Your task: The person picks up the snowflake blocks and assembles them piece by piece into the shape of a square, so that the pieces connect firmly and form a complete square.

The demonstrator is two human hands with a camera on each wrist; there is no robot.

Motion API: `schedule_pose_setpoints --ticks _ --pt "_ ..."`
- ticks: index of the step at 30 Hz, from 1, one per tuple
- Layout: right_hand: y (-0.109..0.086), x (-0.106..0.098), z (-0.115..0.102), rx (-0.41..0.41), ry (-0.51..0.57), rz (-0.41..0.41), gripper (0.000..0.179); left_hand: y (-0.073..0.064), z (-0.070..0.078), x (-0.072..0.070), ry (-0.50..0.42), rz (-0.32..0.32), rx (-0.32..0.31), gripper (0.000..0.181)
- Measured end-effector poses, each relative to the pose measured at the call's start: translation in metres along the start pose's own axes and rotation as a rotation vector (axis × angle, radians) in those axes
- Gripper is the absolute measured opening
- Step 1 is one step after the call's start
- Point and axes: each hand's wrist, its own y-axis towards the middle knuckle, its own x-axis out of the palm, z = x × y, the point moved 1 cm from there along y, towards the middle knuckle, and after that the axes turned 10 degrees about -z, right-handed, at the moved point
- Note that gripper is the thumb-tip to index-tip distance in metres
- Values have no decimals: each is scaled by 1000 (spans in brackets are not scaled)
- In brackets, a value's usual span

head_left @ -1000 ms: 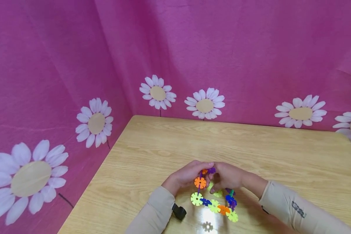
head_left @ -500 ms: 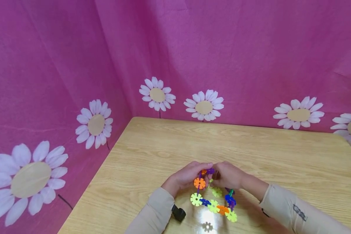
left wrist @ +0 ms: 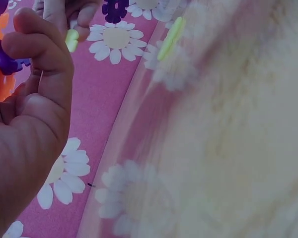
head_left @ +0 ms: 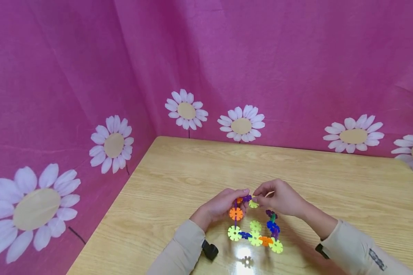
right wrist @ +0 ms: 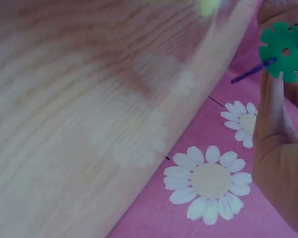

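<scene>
In the head view, my left hand (head_left: 220,206) grips the upper end of a chain of notched plastic interlocking discs (head_left: 236,214), at an orange disc and a purple disc (head_left: 247,198). The chain hangs down in an open loop of orange, yellow-green, blue, purple and green discs. Beside the purple disc, my right hand (head_left: 283,198) pinches a yellow-green disc (head_left: 253,203) between thumb and fingertips. The left wrist view shows this disc (left wrist: 72,40) partly hidden by the right fingers. A green disc (right wrist: 283,52) of the chain overlaps the right hand in the right wrist view.
A wooden table (head_left: 179,168) lies under both hands, its back edge against a pink cloth (head_left: 289,76) printed with white daisies. Near the front, a dark flower-shaped mark (head_left: 247,261) shows in a bright glare. A black strap piece (head_left: 210,250) sticks out at the left wrist.
My right hand has lifted and moved right, away from the left fingers, uncovering the yellow-green disc it pinches. The left hand keeps its grip, and the hanging loop has shifted slightly.
</scene>
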Motion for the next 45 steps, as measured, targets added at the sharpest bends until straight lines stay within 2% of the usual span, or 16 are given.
schedule_pose_setpoints --ticks 7,11,20,23,33,39,45 --pt "-12 -3 -2 135 302 16 30 1 -1 -1 6 22 -2 56" --pt "-13 -6 -1 166 391 15 32 1 -1 0 -1 23 6 54" --pt "-14 -7 -1 183 578 -61 34 2 -1 2 -20 29 23 49" --pt "-13 -7 -2 187 595 -69 34 2 -1 2 -18 25 27 48" --pt "-11 -5 -3 192 530 -29 32 1 0 3 29 36 6 51" --pt "-8 -6 -11 189 495 -10 29 2 -2 1 3 23 8 53" --pt "-3 -8 -17 168 469 -39 28 2 -2 0 4 36 10 52"
